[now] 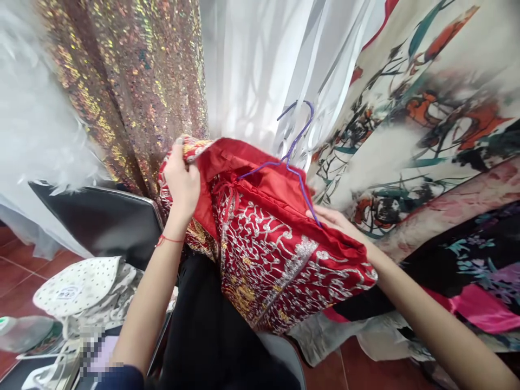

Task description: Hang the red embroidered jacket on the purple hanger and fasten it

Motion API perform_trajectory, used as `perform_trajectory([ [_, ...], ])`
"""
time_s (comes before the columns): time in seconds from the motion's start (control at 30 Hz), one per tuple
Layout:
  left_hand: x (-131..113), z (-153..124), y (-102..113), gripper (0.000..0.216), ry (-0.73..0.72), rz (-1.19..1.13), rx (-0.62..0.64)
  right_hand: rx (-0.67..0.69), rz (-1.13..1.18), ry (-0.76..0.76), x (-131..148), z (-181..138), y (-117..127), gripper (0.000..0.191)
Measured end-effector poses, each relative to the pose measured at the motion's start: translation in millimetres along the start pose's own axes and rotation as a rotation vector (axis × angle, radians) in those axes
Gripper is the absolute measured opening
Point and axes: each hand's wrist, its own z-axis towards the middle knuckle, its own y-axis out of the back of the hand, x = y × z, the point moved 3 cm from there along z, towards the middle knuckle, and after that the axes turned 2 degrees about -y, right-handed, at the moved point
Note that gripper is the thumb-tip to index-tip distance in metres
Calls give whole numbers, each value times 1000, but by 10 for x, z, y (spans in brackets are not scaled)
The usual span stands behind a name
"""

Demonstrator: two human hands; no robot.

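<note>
A red garment [264, 249] with silver and gold embroidery is held up in front of me, its red lining showing at the top. A purple wire hanger [298, 146] sticks out of its opening, hook upward. My left hand [182, 179] grips the garment's upper left edge. My right hand [337, 222] reaches in at the right side, fingers on the hanger's lower arm and the cloth. A red thread bracelet circles my left wrist.
Hanging clothes fill the back: a gold sequin dress [130, 81], white sheer fabric [260, 65], a cream floral print [426, 108], dark floral cloth [479, 254]. A black chair [105, 216] stands at the left with a spotted white cloth [77, 287] below. Red tile floor lies underneath.
</note>
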Motion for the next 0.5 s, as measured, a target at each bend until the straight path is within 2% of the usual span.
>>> perform_trajectory([
  [0.03,-17,28,-48,29,-16,32,93,30,4,-17,-38,-43,26,39],
  [0.07,-30,53,-84,28,-26,79,179,5,-3,-25,-58,-96,72,37],
  [0.1,-46,75,-106,25,-38,130,245,-89,-11,-17,-58,-159,142,35],
  [0.2,-129,132,-128,22,-128,221,290,-629,34,136,26,-414,393,30],
  [0.23,-154,137,-144,20,-164,222,287,-774,38,193,50,-498,441,29],
  [0.27,-166,130,-176,17,-192,218,300,-849,19,227,60,-559,460,29],
  [0.3,-159,112,-227,14,-206,219,339,-854,-33,232,57,-591,457,30],
  [0.4,-61,19,-440,11,-185,300,553,-730,-265,158,4,-615,417,34],
  [0.47,-36,-18,-542,10,-179,374,617,-795,-356,157,18,-696,449,34],
  [0.5,-67,-14,-563,10,-187,394,596,-854,-397,183,59,-773,472,31],
])
